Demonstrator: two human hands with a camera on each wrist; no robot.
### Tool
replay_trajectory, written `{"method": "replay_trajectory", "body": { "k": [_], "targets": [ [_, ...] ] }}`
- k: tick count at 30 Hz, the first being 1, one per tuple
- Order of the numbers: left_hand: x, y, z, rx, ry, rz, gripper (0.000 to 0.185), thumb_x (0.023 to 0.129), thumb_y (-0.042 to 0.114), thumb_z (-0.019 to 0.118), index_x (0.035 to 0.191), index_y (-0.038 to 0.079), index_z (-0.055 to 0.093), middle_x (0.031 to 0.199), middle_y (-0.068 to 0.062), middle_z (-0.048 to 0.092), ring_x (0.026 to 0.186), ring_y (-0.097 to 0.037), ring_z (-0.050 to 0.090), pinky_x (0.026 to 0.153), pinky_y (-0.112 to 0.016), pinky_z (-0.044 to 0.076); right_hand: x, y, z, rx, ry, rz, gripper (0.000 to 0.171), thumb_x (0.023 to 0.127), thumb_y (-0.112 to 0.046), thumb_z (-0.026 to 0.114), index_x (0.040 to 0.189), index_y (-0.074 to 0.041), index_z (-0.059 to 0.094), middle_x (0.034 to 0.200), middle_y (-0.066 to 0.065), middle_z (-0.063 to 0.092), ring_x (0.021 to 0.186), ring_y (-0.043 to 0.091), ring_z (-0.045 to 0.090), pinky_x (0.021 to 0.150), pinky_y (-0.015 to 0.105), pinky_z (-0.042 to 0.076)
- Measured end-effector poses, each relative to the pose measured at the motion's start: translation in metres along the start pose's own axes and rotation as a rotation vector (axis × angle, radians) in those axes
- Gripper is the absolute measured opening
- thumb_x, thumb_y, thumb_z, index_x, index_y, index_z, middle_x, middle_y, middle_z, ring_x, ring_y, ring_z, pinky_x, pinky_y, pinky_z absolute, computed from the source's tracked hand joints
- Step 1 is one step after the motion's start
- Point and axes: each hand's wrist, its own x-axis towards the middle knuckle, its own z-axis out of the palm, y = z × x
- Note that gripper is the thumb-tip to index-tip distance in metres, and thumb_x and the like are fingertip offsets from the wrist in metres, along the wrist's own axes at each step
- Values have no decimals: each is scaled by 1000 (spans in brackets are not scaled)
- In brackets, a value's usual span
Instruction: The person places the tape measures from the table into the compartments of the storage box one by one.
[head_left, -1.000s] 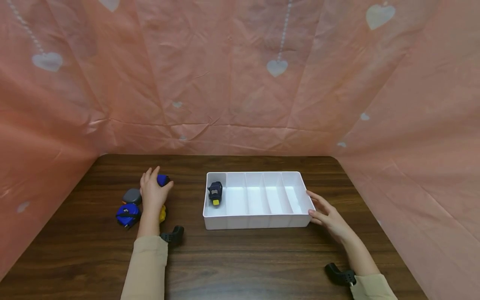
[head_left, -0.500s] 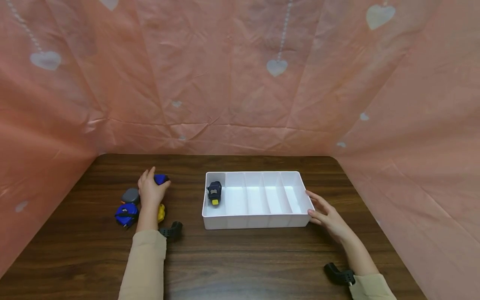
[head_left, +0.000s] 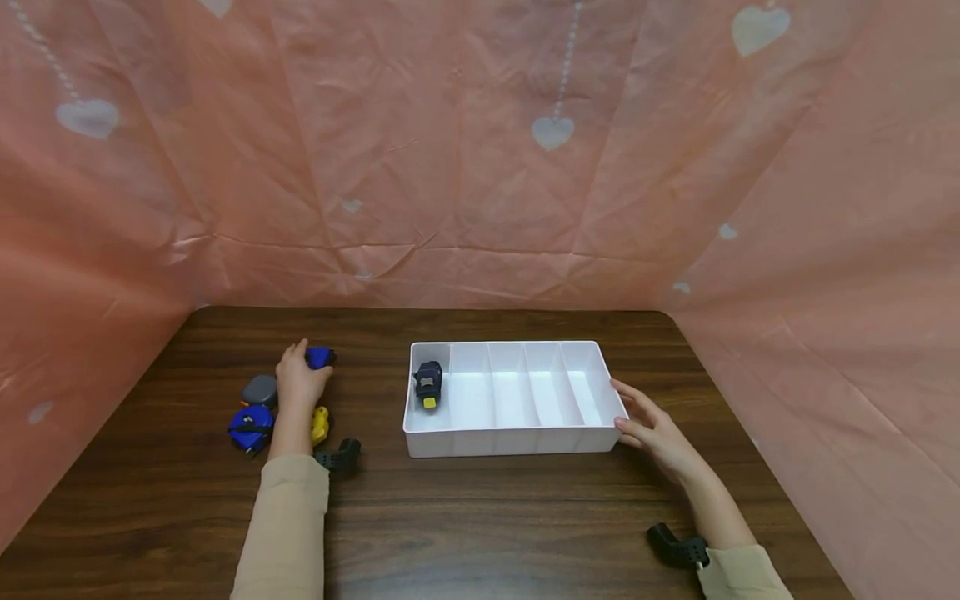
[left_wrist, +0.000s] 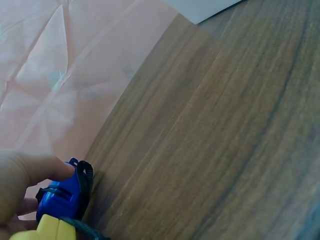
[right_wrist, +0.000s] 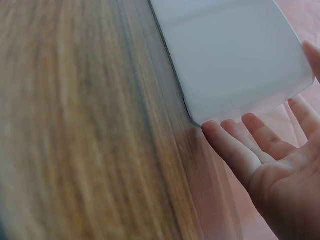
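My left hand [head_left: 297, 388] is at the far left of the table, its thumb and fingers on either side of a blue tape measure [head_left: 320, 357]. In the left wrist view the thumb lies against the upper end of that blue case, which has a black strap. A yellow tape measure [left_wrist: 47, 230] sits close by it. At the right end of a white divided box [head_left: 510, 442], my right hand [head_left: 660, 439] has its fingers extended and spread, fingertips at the end wall. A black tape measure [head_left: 428, 379] with a yellow tip lies in the box's leftmost compartment.
Left of my left forearm lie a grey tape measure [head_left: 260, 390] and a round blue tape measure [head_left: 251, 428]. A pink curtain [head_left: 465, 167] with pale hearts hangs behind and beside the wooden table [head_left: 487, 533]. Black camera mounts [head_left: 339, 455] jut out from both wrists.
The left hand has come down a little around the blue tape measure, its thumb and fingers closing in. The right hand stays at the end of the box.
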Motion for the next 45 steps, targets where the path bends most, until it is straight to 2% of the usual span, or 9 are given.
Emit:
{"method": "replay_trajectory", "body": {
  "k": [4,10,13,22,28,38,45],
  "targets": [
    [1,0,-1,23,-9,7,68,86,6,63,142,-12,31,142,-37,29,128,-55,26,107,-56,22,0,-1,1,0,5,-2,59,98,-6,53,150,-5,26,143,35,26,106,6,53,82,27,49],
    [1,-1,1,34,-41,-38,66,87,6,64,142,-12,32,139,-37,34,127,-53,30,105,-56,26,1,-1,0,0,2,-4,59,98,-6,53,150,-4,25,143,35,26,106,6,53,82,27,49],
    [2,-1,1,40,-36,-45,66,87,6,65,142,-11,34,138,-37,35,126,-52,31,105,-55,26,0,-1,0,0,1,-3,59,98,-7,53,150,-5,26,143,35,25,106,6,53,82,27,49],
    [5,0,-1,37,-51,-68,65,87,7,65,142,-10,35,140,-35,34,128,-51,29,105,-55,26,0,-1,0,-3,2,-1,59,98,-6,52,150,-5,25,144,35,26,107,7,52,82,27,49],
    [4,1,-5,37,-58,-54,65,87,9,66,140,-12,36,139,-36,35,128,-51,30,105,-56,27,0,0,0,-3,-1,2,59,98,-7,53,150,-5,25,143,35,26,107,6,52,83,27,49],
    [2,11,-13,-21,-2,-23,66,87,12,69,142,-7,39,142,-32,35,130,-50,28,105,-56,25,1,1,-1,-7,8,3,58,98,-8,54,150,-6,27,142,35,27,106,7,53,82,26,49],
    [0,11,-11,-25,8,4,66,86,13,71,141,-7,41,141,-32,36,129,-50,29,106,-56,25,1,3,-1,-10,6,4,59,98,-7,53,150,-6,27,142,35,27,107,8,52,82,26,49]
  ]
}}
